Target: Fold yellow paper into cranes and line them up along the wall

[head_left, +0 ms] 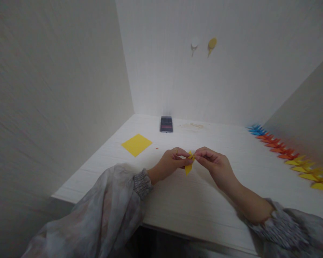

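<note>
Between my two hands is a small folded piece of yellow origami paper (188, 169), raised over the white table. My left hand (172, 160), with a ring on one finger, grips its body between thumb and fingers. The fingertips of my right hand (214, 163) pinch its upper right edge. My fingers hide part of the folds. To the left, a flat yellow paper square (136, 144) lies on the table, turned like a diamond.
A dark, blurred-out box-like object (166, 124) stands by the back wall. Folded paper cranes in blue (256, 130), orange-red (278, 146) and yellow (309, 170) line the right side. A tiny red scrap (157, 148) lies near the square. Two hooks (212, 43) are on the wall.
</note>
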{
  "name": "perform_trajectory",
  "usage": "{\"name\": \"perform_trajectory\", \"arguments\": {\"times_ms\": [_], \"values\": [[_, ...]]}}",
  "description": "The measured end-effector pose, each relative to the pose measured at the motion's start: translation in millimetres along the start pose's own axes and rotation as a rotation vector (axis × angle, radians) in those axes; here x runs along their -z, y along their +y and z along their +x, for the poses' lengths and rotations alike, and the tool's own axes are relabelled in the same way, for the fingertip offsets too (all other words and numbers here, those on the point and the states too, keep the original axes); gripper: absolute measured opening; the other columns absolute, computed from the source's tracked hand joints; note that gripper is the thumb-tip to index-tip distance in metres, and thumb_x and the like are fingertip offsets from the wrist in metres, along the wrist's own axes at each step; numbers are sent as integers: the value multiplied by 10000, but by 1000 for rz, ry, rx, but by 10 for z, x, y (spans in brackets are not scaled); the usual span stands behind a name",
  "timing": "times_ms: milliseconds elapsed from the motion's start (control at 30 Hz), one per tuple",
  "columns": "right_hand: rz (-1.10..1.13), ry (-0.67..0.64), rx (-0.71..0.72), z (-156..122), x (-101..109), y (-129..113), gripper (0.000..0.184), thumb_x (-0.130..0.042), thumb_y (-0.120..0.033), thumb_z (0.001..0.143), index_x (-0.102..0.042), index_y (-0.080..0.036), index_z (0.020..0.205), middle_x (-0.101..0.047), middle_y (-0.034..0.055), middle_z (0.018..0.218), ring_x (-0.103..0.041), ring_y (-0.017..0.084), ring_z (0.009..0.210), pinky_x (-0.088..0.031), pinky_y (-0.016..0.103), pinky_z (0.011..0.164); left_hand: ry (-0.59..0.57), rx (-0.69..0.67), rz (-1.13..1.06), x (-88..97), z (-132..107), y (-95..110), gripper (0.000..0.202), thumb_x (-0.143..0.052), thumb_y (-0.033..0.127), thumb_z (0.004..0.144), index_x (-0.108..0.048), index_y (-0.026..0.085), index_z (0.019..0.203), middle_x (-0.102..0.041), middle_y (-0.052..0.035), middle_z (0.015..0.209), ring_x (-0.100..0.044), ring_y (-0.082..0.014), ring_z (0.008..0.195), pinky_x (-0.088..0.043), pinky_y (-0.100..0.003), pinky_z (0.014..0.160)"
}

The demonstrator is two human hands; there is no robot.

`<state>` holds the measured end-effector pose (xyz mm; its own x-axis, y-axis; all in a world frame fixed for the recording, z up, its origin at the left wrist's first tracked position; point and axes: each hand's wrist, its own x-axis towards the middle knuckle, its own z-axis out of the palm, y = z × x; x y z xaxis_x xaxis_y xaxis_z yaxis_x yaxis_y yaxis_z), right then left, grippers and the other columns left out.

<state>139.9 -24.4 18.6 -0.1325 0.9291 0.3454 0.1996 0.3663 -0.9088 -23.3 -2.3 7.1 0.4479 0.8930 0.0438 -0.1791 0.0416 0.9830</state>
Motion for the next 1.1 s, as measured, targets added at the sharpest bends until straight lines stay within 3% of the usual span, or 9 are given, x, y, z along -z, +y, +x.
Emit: {"name": "perform_trajectory", "arguments": {"times_ms": [167, 367, 567, 767, 1100], "values": [[-106, 29, 14, -28, -19, -19, 103, -576, -278, 751, -620, -197, 706, -570, 14, 728, -512, 146, 711, -398, 292, 679, 34, -6, -8, 1, 1, 5, 292, -716, 291, 557, -546, 114, 714, -580, 7, 705, -565, -86, 605, -450, -229, 581], [15, 21, 51, -16, -28, -5, 105, -560, -276, 764, -652, -225, 756, -595, 24, 827, -533, 165, 800, -405, 303, 731, 43, 19, -11, 12, -4, 24, 297, -707, 302, 568, -555, 117, 745, -594, 4, 680, -572, -98, 607, -458, -252, 602], [56, 36, -9, -2, -27, -5, 131, -567, -316, 751, -639, -211, 719, -582, 17, 763, -524, 157, 757, -404, 295, 708, 28, 20, -6, 26, -4, 12, 298, -703, 313, 572, -553, 125, 747, -600, 5, 682, -577, -99, 607, -455, -250, 600], [-56, -15, -3, 7, -25, -16, 118, -585, -292, 731, -609, -188, 681, -572, 20, 724, -526, 155, 716, -402, 306, 697, 20, 32, 23, 9, 2, -14, 315, -717, 311, 554, -544, 129, 745, -606, 6, 664, -582, -102, 592, -444, -233, 569], [-280, 73, 125, -19, -28, -40, 126, -542, -223, 741, -541, -183, 622, -544, 5, 627, -500, 139, 618, -396, 276, 601, -30, 43, -7, -14, -18, -4, 286, -712, 282, 567, -550, 127, 744, -616, 4, 687, -591, -96, 603, -468, -245, 603]]}}
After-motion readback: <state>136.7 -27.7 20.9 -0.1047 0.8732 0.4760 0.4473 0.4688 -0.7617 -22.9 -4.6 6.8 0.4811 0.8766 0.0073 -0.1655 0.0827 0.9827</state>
